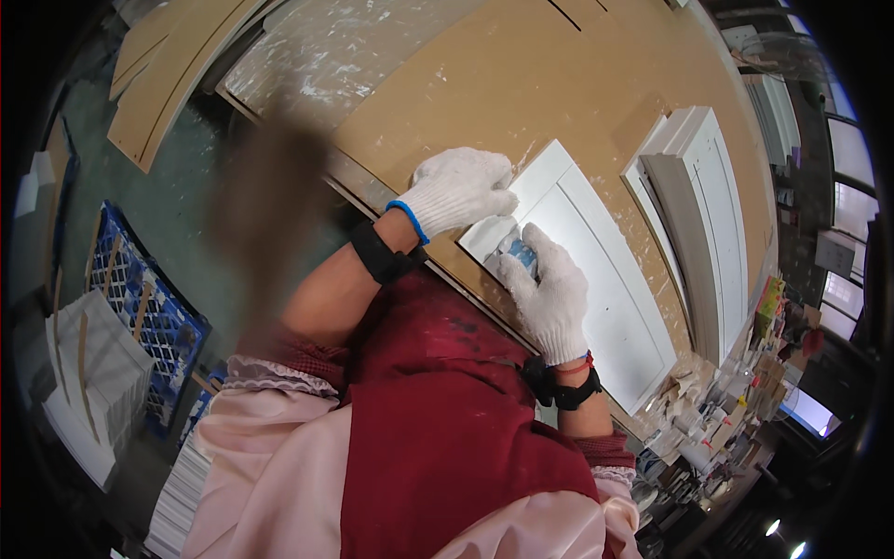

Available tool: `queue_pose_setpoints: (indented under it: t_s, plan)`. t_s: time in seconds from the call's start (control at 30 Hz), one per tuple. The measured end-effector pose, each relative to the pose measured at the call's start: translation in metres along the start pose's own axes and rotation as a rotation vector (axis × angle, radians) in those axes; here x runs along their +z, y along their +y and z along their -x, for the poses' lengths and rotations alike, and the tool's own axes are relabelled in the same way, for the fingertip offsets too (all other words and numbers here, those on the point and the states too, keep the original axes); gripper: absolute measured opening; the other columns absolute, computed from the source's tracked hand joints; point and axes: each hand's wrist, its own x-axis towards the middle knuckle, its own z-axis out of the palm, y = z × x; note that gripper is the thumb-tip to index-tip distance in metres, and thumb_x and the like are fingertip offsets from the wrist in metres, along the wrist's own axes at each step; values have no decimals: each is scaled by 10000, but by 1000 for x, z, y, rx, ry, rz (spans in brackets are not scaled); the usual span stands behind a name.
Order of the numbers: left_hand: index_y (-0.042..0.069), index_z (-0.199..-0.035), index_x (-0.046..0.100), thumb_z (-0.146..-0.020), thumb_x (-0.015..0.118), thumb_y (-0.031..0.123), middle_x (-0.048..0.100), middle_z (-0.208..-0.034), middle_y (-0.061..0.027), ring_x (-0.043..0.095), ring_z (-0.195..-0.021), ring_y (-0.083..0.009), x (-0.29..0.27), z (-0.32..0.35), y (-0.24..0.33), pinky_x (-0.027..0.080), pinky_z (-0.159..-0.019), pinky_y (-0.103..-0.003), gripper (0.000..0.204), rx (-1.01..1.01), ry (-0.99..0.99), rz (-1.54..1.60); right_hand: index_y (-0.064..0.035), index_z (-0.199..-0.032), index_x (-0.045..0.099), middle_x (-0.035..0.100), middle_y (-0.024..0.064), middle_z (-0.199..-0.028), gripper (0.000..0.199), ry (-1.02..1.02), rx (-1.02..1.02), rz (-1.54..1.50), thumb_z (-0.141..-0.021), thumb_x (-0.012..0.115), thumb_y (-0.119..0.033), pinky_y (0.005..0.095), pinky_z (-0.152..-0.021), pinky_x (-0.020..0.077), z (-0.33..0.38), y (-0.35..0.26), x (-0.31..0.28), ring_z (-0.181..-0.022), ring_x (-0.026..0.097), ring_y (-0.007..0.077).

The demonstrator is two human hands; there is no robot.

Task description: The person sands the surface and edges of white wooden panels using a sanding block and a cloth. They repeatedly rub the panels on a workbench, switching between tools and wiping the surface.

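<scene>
A white panel point(589, 265) with a grooved frame line lies flat on the brown work table. My right hand point(556, 303), in a white knit glove, has its thumb and fingers closed around a small blue object point(523, 255) at the panel's near left end. What kind of object it is I cannot make out. Beside it lies a pale, crumpled-looking piece point(489, 238), partly covered by the hands. My left hand point(464, 186), also gloved, is closed, its fingertips at the panel's left edge; whatever they hold is hidden.
A stack of white panels point(694, 224) stands on the brown table point(521, 74) to the right. Cluttered small items point(717, 419) lie at the lower right. On the left are a blue lattice pallet point(154, 307), stacked white boards point(102, 373) and brown boards point(172, 70). A dark blur crosses the left.
</scene>
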Motion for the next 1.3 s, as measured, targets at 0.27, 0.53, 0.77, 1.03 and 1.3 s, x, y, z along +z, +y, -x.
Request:
queue_pose_setpoints:
  t_s: [0.27,0.53,0.77,1.03,1.3]
  plan:
    - [128,-1021,675,-771,612,421,696,-970,-119,659,-932,-293,2,-3,-3,505,-821,-405,390,-10,-22,-29,-87,-1210,583,633,172,-882,442,-30,-47,-72,-844,661,-321,426,-699,507,8,3,2,-791,631,347]
    - [146,-1040,677,-777,611,429,698,-987,-105,657,-952,-281,4,-3,-5,504,-835,-394,392,-4,-9,-13,-83,-1218,579,639,174,-884,444,-81,-60,-46,-838,667,-295,425,-702,508,12,-3,5,-787,634,349]
    - [145,-1046,677,-784,610,432,699,-997,-98,654,-963,-277,1,-1,-1,502,-844,-385,395,-27,-32,-24,-92,-1164,596,631,167,-858,384,32,-16,-89,-841,660,-289,419,-705,502,11,-2,5,-781,624,343]
    - [141,-1039,676,-788,615,433,700,-971,-100,657,-934,-281,4,0,-8,505,-817,-386,390,8,-11,12,-108,-1141,626,641,170,-858,354,-39,2,-167,-835,670,-280,406,-710,508,12,-7,-2,-794,639,334]
    - [129,-1034,670,-790,610,439,700,-962,-102,660,-915,-285,1,2,-7,506,-803,-385,400,32,-20,10,-79,-1175,621,652,164,-888,405,-50,-30,-131,-832,682,-286,394,-721,513,8,2,4,-791,645,326]
